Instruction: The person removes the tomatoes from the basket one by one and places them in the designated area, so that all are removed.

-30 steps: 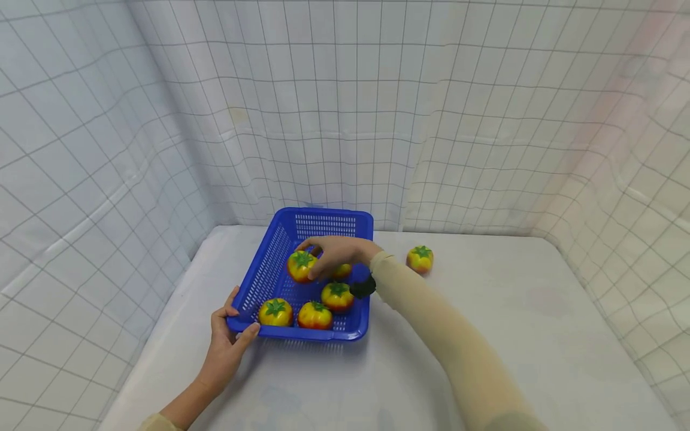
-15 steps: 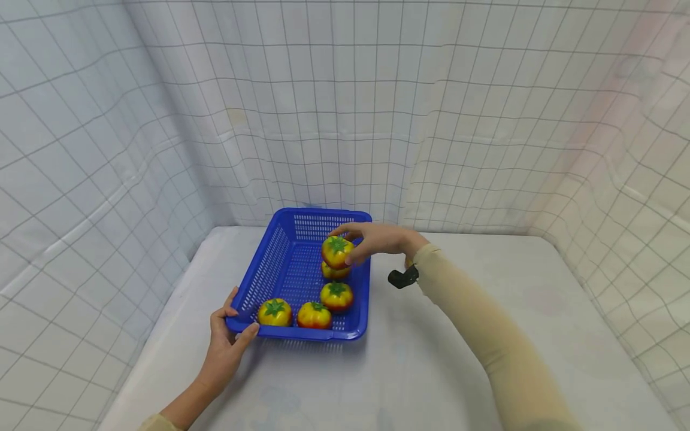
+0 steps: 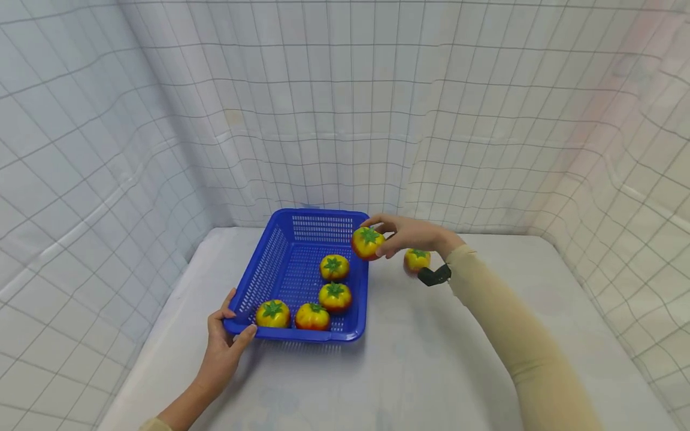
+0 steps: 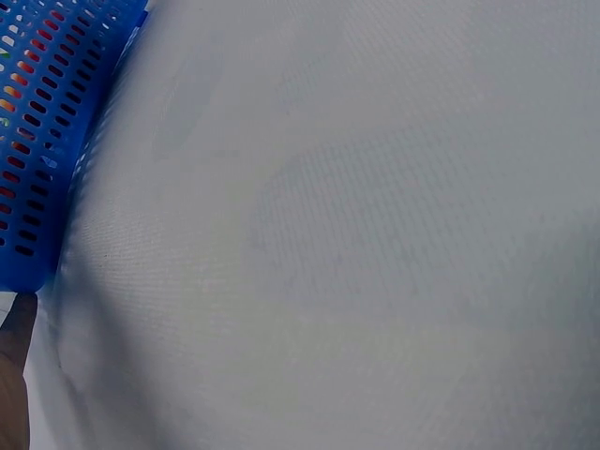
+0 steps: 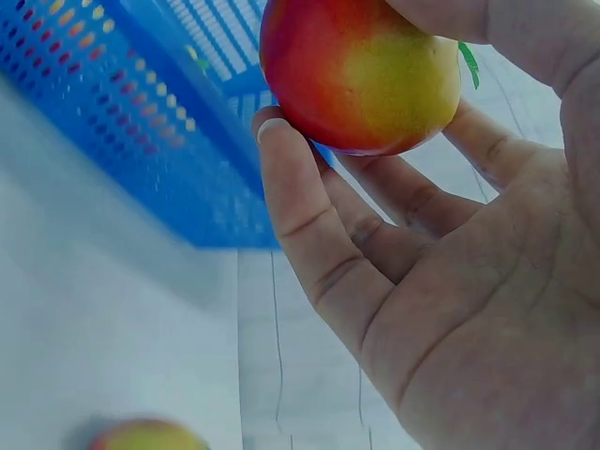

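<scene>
A blue perforated plastic basket (image 3: 266,266) stands on the white-covered table. My left hand (image 3: 220,347) grips its near left corner, thumb over the front rim; the left wrist view catches only a fingertip against the basket wall (image 4: 56,141). My right hand (image 3: 414,233) holds a yellow-red tomato (image 3: 368,243) with a green leafy top, at the basket's right rim. In the right wrist view, thumb and fingers pinch this tomato (image 5: 361,80). Several like it lie inside, including one tomato (image 3: 334,267) by the right wall and another (image 3: 273,313) in the near left corner.
One more tomato (image 3: 417,261) lies on the table right of the basket, partly behind my right wrist. White grid-patterned cloth (image 3: 345,120) walls the table at the back and both sides. A black strap-like piece (image 3: 434,275) sits at my right wrist.
My right hand has carried its tomato rightward, from over the middle of the basket to the right rim. The left hand keeps its grip on the corner.
</scene>
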The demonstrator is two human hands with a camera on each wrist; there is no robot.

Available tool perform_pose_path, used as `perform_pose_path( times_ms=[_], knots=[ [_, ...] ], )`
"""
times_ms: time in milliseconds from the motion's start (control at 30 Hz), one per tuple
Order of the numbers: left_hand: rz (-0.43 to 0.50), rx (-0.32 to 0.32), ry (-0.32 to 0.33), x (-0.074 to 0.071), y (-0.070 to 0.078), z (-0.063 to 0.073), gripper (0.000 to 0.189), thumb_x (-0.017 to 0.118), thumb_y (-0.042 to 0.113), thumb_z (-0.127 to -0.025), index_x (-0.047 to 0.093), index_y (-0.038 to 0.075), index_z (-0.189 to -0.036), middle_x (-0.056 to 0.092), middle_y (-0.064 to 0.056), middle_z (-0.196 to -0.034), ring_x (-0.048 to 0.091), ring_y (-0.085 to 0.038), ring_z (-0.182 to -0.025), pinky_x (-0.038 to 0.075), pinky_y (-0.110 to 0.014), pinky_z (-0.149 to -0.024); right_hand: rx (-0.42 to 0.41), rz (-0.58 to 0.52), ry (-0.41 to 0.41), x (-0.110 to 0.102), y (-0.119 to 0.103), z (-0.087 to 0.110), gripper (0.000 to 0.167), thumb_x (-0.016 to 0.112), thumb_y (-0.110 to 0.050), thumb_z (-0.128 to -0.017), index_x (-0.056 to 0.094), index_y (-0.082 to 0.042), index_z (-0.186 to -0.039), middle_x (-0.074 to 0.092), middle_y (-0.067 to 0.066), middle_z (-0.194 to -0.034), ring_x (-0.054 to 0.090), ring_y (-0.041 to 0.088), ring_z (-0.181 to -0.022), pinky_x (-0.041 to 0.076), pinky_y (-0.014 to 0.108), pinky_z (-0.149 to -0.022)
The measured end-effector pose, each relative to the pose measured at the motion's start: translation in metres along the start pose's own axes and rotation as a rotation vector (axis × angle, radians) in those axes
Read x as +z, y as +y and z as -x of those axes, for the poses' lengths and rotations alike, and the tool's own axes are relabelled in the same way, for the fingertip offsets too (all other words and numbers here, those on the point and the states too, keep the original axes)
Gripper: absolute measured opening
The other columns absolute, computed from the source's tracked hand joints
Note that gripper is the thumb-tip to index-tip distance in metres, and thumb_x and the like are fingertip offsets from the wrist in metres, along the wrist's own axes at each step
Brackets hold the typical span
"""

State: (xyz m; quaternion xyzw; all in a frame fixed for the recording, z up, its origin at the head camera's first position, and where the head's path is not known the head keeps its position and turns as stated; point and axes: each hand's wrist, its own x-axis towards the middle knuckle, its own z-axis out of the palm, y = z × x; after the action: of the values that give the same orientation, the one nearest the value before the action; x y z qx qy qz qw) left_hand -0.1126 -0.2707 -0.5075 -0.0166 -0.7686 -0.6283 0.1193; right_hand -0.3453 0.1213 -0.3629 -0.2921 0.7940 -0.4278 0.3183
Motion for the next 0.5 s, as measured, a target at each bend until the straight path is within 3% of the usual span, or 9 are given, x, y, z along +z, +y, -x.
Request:
perform_pose_path(
  times_ms=[267,367,500],
  knots=[
    [0.075,0.061,0.004,0.001,0.000,-0.001,0.038,0.053,-0.001,-0.104,0.022,0.011,-0.123,0.006,-0.007,-0.171,0.018,-0.031,-0.149,0.037,-0.009,-0.101,0.036,0.013,0.087,-0.025,0.021,0.034,0.071,0.080,-0.031,-0.085,0.045,-0.035,-0.147,0.036,0.010,-0.157,0.039,0.032,-0.141,0.038,0.057,-0.110],
    [0.068,0.050,0.000,0.000,-0.001,0.000,0.039,0.052,-0.001,-0.105,0.021,0.012,-0.123,0.006,-0.005,-0.171,0.019,-0.029,-0.148,0.038,-0.009,-0.100,0.064,0.009,0.116,-0.031,0.033,0.046,0.070,0.079,-0.030,-0.084,0.046,-0.035,-0.146,0.037,0.009,-0.156,0.044,0.031,-0.137,0.039,0.055,-0.110],
    [0.019,0.016,-0.001,0.000,-0.002,0.001,0.040,0.053,0.003,-0.105,0.020,0.014,-0.123,0.005,0.000,-0.171,0.015,-0.035,-0.150,0.036,-0.007,-0.100,0.081,-0.028,0.145,-0.038,0.049,0.060,0.070,0.078,-0.029,-0.087,0.044,-0.031,-0.147,0.039,0.011,-0.154,0.052,0.031,-0.129,0.044,0.050,-0.106]
  ],
)
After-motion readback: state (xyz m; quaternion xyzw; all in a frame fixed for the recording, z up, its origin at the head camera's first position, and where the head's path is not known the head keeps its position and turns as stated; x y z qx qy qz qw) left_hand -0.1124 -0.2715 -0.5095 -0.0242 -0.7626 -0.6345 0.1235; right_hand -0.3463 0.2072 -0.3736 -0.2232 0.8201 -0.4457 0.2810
